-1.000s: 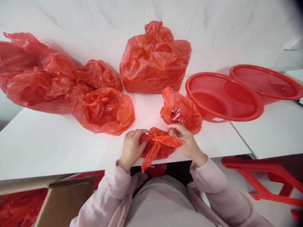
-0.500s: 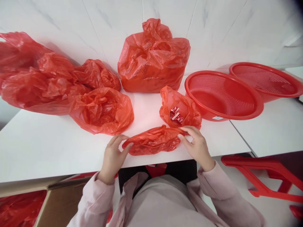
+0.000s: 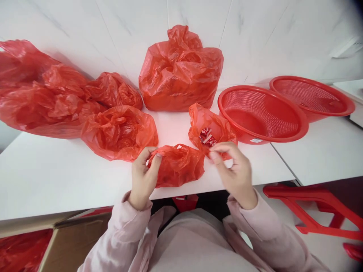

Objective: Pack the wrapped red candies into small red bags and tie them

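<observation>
A small red plastic bag (image 3: 178, 164) lies at the near edge of the white table (image 3: 56, 177). My left hand (image 3: 143, 177) pinches its left edge between thumb and fingers. My right hand (image 3: 235, 170) hovers just right of the bag with fingertips pinched together; whether they hold any plastic is unclear. Behind it stands a small open red bag (image 3: 211, 128) with red-and-white packets (image 3: 207, 136) inside.
More red plastic bags stand behind: one (image 3: 120, 132) left of centre, a big one (image 3: 181, 71) against the wall, a heap (image 3: 45, 98) at far left. Two red mesh baskets (image 3: 262, 113) (image 3: 312, 96) sit right. A cardboard box (image 3: 73, 241) and red stool (image 3: 312, 211) are below.
The small bag was stretched wide between both hands half a second ago; now it has bunched up toward my left hand and my right hand has come off its right end.
</observation>
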The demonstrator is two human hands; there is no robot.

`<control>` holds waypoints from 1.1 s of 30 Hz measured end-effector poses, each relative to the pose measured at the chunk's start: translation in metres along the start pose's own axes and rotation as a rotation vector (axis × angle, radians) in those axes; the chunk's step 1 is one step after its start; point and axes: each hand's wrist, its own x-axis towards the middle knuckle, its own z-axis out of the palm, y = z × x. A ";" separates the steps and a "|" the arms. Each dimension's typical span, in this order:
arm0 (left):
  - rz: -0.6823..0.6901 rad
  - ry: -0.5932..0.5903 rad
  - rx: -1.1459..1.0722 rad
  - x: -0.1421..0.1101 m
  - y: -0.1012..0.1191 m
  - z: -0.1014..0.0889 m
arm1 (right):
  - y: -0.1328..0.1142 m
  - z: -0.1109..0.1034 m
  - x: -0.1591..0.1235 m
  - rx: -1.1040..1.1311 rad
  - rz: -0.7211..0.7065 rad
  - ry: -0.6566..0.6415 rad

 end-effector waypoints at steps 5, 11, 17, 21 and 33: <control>0.129 0.003 -0.044 0.000 0.009 0.002 | -0.015 0.033 0.008 -0.080 -0.215 -0.289; -0.077 0.139 -0.184 -0.002 -0.023 -0.024 | 0.021 -0.002 0.022 0.077 0.071 -0.094; -0.039 0.020 -0.243 -0.002 -0.006 -0.016 | -0.020 0.022 0.016 -0.038 -0.186 -0.239; 0.055 -0.169 -0.099 0.001 0.007 -0.019 | -0.017 0.055 0.027 -0.133 -0.231 -0.369; -0.096 -0.039 -0.443 0.007 0.003 -0.032 | -0.033 0.018 0.019 0.078 -0.311 -0.221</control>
